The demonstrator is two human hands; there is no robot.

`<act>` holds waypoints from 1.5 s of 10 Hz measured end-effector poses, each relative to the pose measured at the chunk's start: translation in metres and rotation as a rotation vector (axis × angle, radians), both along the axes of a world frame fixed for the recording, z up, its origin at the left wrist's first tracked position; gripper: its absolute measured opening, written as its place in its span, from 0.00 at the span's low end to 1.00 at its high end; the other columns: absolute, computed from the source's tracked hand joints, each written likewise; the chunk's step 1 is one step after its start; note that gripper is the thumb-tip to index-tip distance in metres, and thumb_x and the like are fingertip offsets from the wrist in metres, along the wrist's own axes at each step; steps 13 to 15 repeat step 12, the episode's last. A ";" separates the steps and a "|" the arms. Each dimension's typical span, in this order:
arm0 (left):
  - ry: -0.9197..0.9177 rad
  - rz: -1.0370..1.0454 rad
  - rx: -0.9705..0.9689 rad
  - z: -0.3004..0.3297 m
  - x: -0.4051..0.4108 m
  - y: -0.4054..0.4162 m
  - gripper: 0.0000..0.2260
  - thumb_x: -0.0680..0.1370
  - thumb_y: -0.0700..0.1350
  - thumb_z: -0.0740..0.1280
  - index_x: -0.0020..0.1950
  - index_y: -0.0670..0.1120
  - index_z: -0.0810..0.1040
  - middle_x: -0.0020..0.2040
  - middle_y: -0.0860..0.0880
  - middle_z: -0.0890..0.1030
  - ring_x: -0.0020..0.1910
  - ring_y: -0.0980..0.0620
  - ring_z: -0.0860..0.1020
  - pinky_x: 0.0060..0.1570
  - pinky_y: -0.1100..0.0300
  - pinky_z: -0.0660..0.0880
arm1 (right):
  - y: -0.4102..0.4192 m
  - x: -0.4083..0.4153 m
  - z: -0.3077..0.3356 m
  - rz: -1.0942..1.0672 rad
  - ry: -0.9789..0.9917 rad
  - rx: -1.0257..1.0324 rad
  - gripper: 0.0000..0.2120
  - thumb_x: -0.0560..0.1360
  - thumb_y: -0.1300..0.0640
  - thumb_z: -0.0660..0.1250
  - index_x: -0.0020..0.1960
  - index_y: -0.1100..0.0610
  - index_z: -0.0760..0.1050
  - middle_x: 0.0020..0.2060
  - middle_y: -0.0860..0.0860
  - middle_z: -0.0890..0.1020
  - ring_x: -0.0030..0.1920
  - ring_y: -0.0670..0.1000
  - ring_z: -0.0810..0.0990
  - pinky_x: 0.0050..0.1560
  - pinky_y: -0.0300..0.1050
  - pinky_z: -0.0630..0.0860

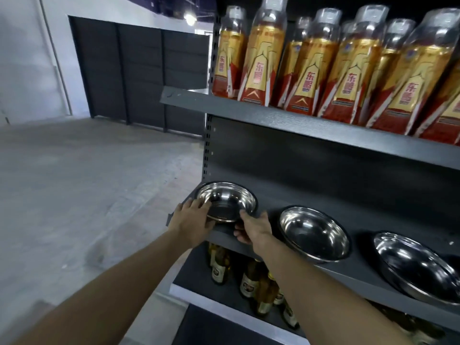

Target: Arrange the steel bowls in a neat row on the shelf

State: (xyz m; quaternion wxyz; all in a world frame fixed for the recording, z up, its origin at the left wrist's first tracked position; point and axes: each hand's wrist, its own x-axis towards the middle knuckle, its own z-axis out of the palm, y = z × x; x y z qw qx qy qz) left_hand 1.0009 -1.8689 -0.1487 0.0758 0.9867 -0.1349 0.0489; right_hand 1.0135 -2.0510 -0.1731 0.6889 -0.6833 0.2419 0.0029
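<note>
Three steel bowls sit on the dark grey middle shelf (353, 275). The left bowl (229, 199) is at the shelf's left end, and both my hands hold it. My left hand (193, 221) grips its near-left rim with fingers over the edge. My right hand (254, 229) pinches its near-right rim. The middle bowl (315, 232) rests a short gap to the right, and the right bowl (418, 267) lies farther right, near the shelf's front edge.
The upper shelf (298, 120) carries several gold-and-red drink bottles (261, 58) close overhead. The lower shelf holds several brown glass bottles (249, 280). To the left lie a concrete floor (87, 183) and dark wall panels (139, 70).
</note>
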 end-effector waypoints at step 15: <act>-0.029 -0.121 -0.127 -0.018 -0.046 -0.040 0.23 0.80 0.53 0.59 0.75 0.48 0.67 0.71 0.47 0.70 0.71 0.46 0.67 0.69 0.51 0.65 | -0.043 -0.085 -0.026 -0.024 -0.026 -0.097 0.15 0.82 0.56 0.62 0.67 0.56 0.68 0.36 0.55 0.81 0.26 0.49 0.77 0.25 0.40 0.76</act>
